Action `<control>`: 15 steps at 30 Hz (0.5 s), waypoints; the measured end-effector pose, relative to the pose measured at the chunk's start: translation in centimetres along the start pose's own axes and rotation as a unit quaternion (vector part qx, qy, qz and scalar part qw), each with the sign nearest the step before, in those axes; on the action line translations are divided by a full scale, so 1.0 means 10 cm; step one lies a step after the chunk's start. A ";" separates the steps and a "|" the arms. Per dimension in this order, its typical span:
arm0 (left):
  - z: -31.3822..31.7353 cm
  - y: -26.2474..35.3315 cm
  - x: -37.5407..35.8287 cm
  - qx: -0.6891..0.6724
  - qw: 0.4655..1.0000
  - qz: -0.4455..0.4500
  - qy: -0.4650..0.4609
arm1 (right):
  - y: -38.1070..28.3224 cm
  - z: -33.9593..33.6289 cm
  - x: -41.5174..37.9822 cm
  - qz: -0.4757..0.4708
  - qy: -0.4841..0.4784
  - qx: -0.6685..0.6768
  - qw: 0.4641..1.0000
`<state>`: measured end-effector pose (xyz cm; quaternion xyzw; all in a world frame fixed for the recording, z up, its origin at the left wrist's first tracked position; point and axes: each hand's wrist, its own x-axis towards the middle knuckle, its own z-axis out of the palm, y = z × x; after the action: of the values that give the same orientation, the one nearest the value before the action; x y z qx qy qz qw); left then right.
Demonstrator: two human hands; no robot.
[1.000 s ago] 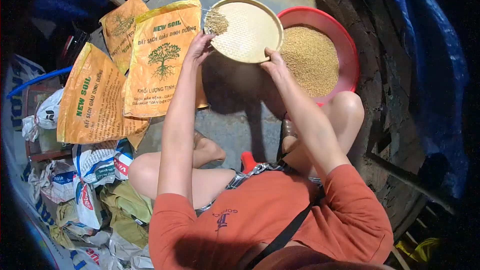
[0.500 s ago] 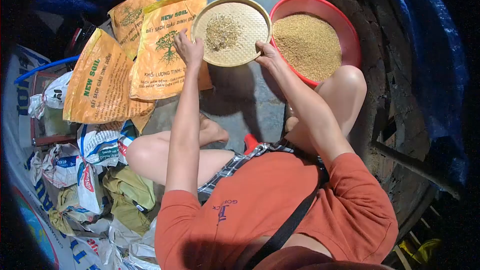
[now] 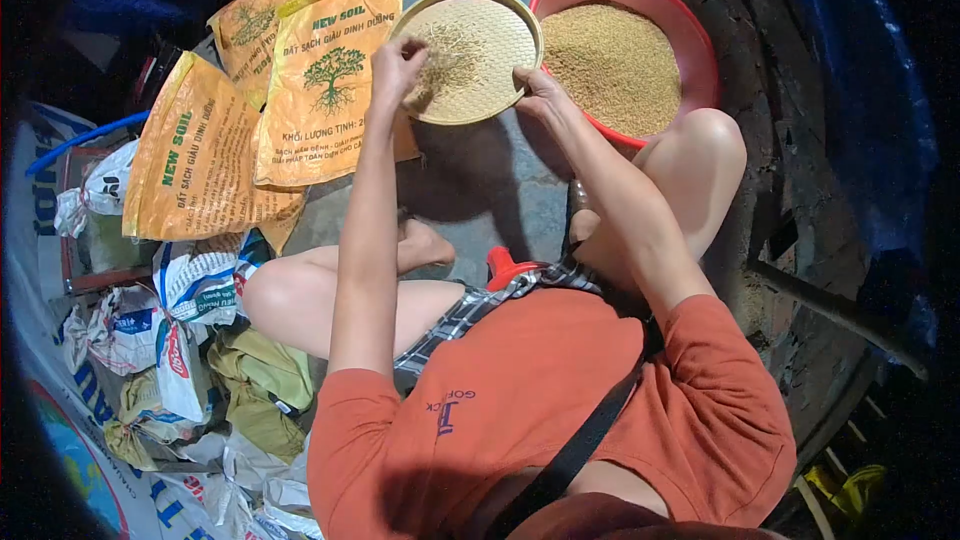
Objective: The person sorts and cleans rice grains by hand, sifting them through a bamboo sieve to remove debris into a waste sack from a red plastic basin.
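Note:
A round woven bamboo winnowing tray point(image 3: 500, 45) is held up in front of me. Dry chaff and straw bits point(image 3: 450, 58) lie on its left half. My right hand point(image 3: 541, 95) grips the tray's lower right rim, thumb on top. Over the left rim, at the edge of the chaff, is my left hand point(image 3: 397, 72). Its fingers are curled together, and whatever lies between them is too small to make out. Just right of the tray stands a red plastic basin point(image 3: 702, 65), with a heap of golden grain point(image 3: 620, 65) in it.
Orange printed soil sacks point(image 3: 325, 90) lie flat at the left. Tied white bags point(image 3: 185, 370) and an olive cloth bag point(image 3: 260, 375) are piled beside my knee. A red plastic object point(image 3: 505, 268) sits by my lap. Blue tarp point(image 3: 860, 70) hangs at the right.
My left hand has moved from outside the tray's left rim onto the chaff, and its fingers have gone from spread to curled. The right hand keeps its grip on the tray.

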<state>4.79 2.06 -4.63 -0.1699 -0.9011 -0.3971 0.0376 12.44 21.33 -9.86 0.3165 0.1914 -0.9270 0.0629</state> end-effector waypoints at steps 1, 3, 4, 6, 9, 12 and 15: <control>-0.08 0.05 0.05 -0.044 0.999 -0.004 -0.016 | 0.00 0.01 -0.01 0.002 0.014 -0.012 1.000; -0.20 0.06 0.11 -0.081 0.995 -0.018 -0.058 | 0.01 0.02 -0.03 0.007 0.027 -0.023 0.999; -0.23 0.02 0.10 -0.080 0.995 -0.019 -0.057 | 0.02 0.02 -0.03 0.012 0.026 -0.036 0.999; -0.28 -0.04 0.10 -0.057 0.994 -0.032 -0.093 | 0.01 0.02 -0.02 0.017 0.023 -0.049 0.998; -0.18 -0.33 0.09 -0.008 0.997 -0.024 -0.075 | 0.01 -0.03 0.01 0.036 0.005 -0.052 0.998; -0.15 -0.12 -0.05 0.045 0.993 -0.036 -0.101 | 0.01 -0.07 0.05 0.065 0.008 -0.072 0.995; 0.09 -0.19 -0.14 0.197 0.963 -0.049 -0.177 | 0.03 -0.03 0.00 0.060 0.002 -0.104 0.993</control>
<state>5.52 1.14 -6.89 -0.1827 -0.9609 -0.1771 -0.1092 12.69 21.14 -10.15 0.3210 0.2676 -0.8959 0.1505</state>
